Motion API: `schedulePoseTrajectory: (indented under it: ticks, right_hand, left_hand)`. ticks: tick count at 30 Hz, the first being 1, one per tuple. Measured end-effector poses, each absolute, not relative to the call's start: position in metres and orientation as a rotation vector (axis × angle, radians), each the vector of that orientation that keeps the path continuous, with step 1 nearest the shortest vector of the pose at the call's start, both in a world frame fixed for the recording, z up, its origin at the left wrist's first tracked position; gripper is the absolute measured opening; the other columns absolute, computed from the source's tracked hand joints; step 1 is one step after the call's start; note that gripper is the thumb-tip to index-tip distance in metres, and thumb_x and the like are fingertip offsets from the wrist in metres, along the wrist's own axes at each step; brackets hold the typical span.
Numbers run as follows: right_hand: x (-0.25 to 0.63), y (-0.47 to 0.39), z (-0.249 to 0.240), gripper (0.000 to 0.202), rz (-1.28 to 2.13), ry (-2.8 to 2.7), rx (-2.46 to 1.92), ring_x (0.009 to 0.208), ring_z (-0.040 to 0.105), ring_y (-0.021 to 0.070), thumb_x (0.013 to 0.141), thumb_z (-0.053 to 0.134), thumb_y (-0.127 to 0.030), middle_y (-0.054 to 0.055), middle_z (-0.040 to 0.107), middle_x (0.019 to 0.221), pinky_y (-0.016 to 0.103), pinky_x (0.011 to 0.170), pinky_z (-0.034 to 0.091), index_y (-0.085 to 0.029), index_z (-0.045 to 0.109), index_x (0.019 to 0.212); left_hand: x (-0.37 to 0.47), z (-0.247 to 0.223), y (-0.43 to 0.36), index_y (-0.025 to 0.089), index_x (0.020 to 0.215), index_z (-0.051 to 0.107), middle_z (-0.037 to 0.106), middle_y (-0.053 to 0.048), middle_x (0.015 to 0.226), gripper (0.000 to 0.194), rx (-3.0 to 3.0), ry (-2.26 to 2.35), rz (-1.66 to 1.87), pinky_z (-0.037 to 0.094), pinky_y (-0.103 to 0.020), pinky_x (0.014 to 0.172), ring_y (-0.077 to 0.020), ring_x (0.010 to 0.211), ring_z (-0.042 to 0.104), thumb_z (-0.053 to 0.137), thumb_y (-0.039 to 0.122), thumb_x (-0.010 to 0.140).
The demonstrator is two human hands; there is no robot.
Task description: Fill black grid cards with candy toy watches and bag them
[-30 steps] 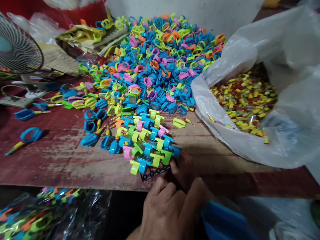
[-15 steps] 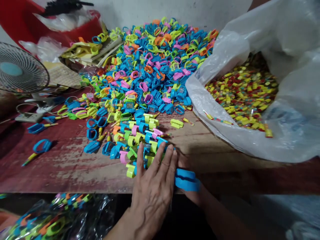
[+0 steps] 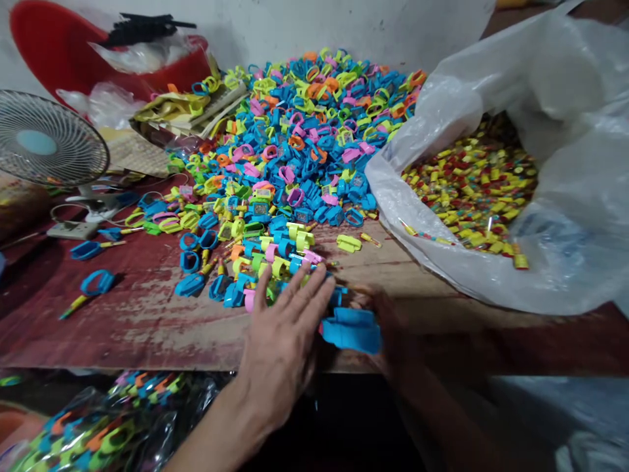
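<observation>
My left hand [image 3: 285, 341] lies palm down with its fingers spread over the near end of a row of coloured plastic bands [image 3: 270, 255], some yellow, pink, blue and green. To its right, my right hand [image 3: 386, 321] is in shadow and blurred, with its fingers largely hidden behind a larger-looking blue band [image 3: 351, 330]. That blue band sits between the two hands near the table's front edge. A lime green band [image 3: 348, 243] and a small yellow-red tube [image 3: 370, 240] lie just beyond the hands.
A large heap of bands [image 3: 304, 144] rises against the wall. On the right, a white plastic bag [image 3: 442, 275] holds many yellow-red tubes [image 3: 481, 190]. A fan [image 3: 54, 141] and red container [image 3: 181, 69] stand left. Bagged bands [image 3: 93, 432] lie below the table edge.
The view has shifted slightly. My left hand has slid a little left over the bands. My right hand has turned, and the blue band beside it has moved left and up.
</observation>
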State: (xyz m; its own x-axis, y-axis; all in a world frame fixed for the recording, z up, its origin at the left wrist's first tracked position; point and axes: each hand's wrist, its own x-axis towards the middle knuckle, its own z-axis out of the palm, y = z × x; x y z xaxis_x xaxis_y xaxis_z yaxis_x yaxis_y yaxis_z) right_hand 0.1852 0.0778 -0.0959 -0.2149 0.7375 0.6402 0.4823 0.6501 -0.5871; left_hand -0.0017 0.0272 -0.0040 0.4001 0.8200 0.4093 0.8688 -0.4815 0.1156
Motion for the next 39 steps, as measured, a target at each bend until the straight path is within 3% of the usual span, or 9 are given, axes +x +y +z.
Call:
schedulePoseTrajectory:
  ticks: [4, 6, 14, 18, 23, 29, 34, 39]
  right_hand:
    - [0.184, 0.066, -0.077, 0.037, 0.276, -1.903, -0.902, 0.105, 0.063, 0.0213, 0.090, 0.056, -0.010, 0.011, 0.061, 0.114, 0.034, 0.088, 0.056, -0.019, 0.050, 0.125]
    - [0.178, 0.065, -0.075, 0.040, 0.250, -1.936, -0.833, 0.112, 0.060, 0.0219, 0.090, 0.059, -0.010, 0.013, 0.060, 0.119, 0.035, 0.094, 0.054, -0.018, 0.050, 0.128]
    - [0.165, 0.073, -0.077, 0.033, 0.196, -1.891, -0.803, 0.106, 0.064, 0.0202, 0.090, 0.062, -0.011, 0.010, 0.063, 0.109, 0.034, 0.092, 0.056, -0.022, 0.056, 0.121]
    - [0.165, 0.072, -0.074, 0.033, 0.156, -1.920, -0.827, 0.104, 0.063, 0.0216, 0.089, 0.063, -0.011, 0.011, 0.063, 0.110, 0.036, 0.090, 0.056, -0.020, 0.057, 0.120]
    - [0.166, 0.072, -0.074, 0.036, 0.129, -1.969, -0.782, 0.101, 0.064, 0.0214, 0.089, 0.062, -0.009, 0.012, 0.062, 0.109, 0.035, 0.088, 0.056, -0.018, 0.056, 0.123]
    - [0.167, 0.081, -0.076, 0.030, 0.116, -1.981, -0.769, 0.105, 0.063, 0.0214, 0.092, 0.058, -0.014, 0.010, 0.063, 0.109, 0.037, 0.092, 0.055, -0.020, 0.058, 0.121]
    - [0.162, 0.081, -0.075, 0.023, 0.013, -1.946, -0.843, 0.105, 0.063, 0.0230, 0.091, 0.059, -0.015, 0.012, 0.064, 0.108, 0.039, 0.090, 0.055, -0.018, 0.058, 0.114]
    - [0.165, 0.081, -0.082, 0.019, -0.020, -2.000, -0.850, 0.105, 0.063, 0.0249, 0.094, 0.054, -0.020, 0.013, 0.063, 0.109, 0.040, 0.088, 0.056, -0.019, 0.058, 0.113]
  left_hand:
    - [-0.022, 0.010, 0.048, 0.021, 0.144, 0.043, 0.043, -0.001, 0.151, 0.054, -2.590, -1.658, -0.523, 0.010, -0.058, 0.119, -0.0288, 0.146, 0.027, 0.042, 0.019, 0.090]
    - [-0.029, 0.013, 0.058, 0.025, 0.145, 0.042, 0.043, 0.000, 0.151, 0.052, -2.691, -1.713, -0.448, 0.014, -0.060, 0.117, -0.0283, 0.146, 0.028, 0.039, 0.019, 0.093]
    - [-0.038, 0.011, 0.071, 0.027, 0.136, 0.053, 0.054, -0.003, 0.143, 0.043, -2.866, -1.830, -0.639, 0.012, -0.061, 0.118, -0.0266, 0.139, 0.042, 0.044, 0.022, 0.095]
    - [-0.041, 0.014, 0.074, 0.026, 0.121, 0.065, 0.066, -0.004, 0.125, 0.033, -2.953, -1.916, -0.938, 0.038, -0.053, 0.109, -0.0267, 0.125, 0.054, 0.043, 0.028, 0.096]
    - [-0.039, 0.016, 0.075, 0.022, 0.108, 0.070, 0.070, -0.003, 0.096, 0.028, -2.886, -2.088, -1.158, 0.048, -0.041, 0.098, -0.0224, 0.108, 0.059, 0.047, 0.029, 0.094]
    - [-0.031, 0.017, 0.074, 0.023, 0.104, 0.071, 0.071, 0.001, 0.092, 0.030, -2.784, -2.064, -1.131, 0.040, -0.044, 0.107, -0.0179, 0.096, 0.063, 0.047, 0.014, 0.088]
    - [-0.027, 0.010, 0.075, 0.026, 0.108, 0.070, 0.063, -0.001, 0.133, 0.039, -2.683, -2.024, -0.909, 0.019, -0.053, 0.119, -0.0205, 0.123, 0.058, 0.049, 0.006, 0.083]
    - [-0.025, 0.005, 0.073, 0.030, 0.122, 0.063, 0.061, 0.000, 0.135, 0.042, -2.696, -1.962, -0.878, 0.016, -0.056, 0.119, -0.0201, 0.127, 0.055, 0.047, 0.010, 0.087]
